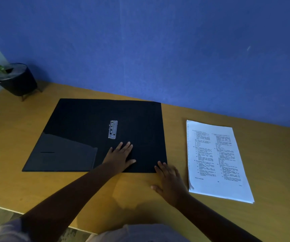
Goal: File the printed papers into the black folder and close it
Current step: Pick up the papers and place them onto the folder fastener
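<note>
The black folder (81, 117) lies open flat on the wooden table, with a silver metal clip (113, 129) at its middle and a pocket flap on its left half. My left hand (120, 157) rests palm down on the folder's right half, fingers spread. Flat on the table at the folder's near right corner is my right hand (169, 184), its fingertips touching the folder's edge. A stack of printed papers (215, 159) lies to the right of the folder, apart from both hands.
A dark round plant pot (16, 80) with green leaves stands at the far left corner of the table (9, 133). A blue wall runs along the table's far edge. The table's near edge crosses the lower left.
</note>
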A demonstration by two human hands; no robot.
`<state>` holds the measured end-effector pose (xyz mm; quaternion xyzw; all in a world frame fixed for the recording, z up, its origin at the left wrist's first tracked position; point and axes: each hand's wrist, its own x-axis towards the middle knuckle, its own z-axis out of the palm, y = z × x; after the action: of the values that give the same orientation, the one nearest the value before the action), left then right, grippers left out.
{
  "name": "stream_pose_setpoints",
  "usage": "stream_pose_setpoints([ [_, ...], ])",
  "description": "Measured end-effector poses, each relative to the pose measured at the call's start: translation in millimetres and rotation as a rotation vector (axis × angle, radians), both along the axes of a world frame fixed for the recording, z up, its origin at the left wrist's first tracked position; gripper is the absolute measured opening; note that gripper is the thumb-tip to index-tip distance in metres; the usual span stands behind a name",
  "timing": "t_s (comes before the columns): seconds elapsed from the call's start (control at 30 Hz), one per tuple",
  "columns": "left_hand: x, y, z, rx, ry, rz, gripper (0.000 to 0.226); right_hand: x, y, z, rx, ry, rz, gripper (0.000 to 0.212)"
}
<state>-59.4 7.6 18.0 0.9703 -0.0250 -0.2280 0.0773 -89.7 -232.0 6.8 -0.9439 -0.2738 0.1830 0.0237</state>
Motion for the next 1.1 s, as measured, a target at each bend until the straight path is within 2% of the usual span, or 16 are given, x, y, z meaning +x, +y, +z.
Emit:
stream_pose_setpoints([
  [0.27,-17,-11,-20,-0.014,-0.016,-0.094,0.063,-23,1,15,-0.145,0.096,-0.056,0.066],
  [0.47,-30,-27,-32,-0.039,-0.035,-0.204,0.064,-21,-6,26,-0.043,-0.021,-0.137,0.050],
  [0.8,-56,-64,-41,-0.039,-0.113,-0.237,0.070,0,-11,-1,0.076,0.054,-0.186,0.075],
  [1.1,-53,-64,-27,-0.053,-0.147,-0.253,0.070,4,-6,-14,0.054,-0.115,-0.191,0.073],
])
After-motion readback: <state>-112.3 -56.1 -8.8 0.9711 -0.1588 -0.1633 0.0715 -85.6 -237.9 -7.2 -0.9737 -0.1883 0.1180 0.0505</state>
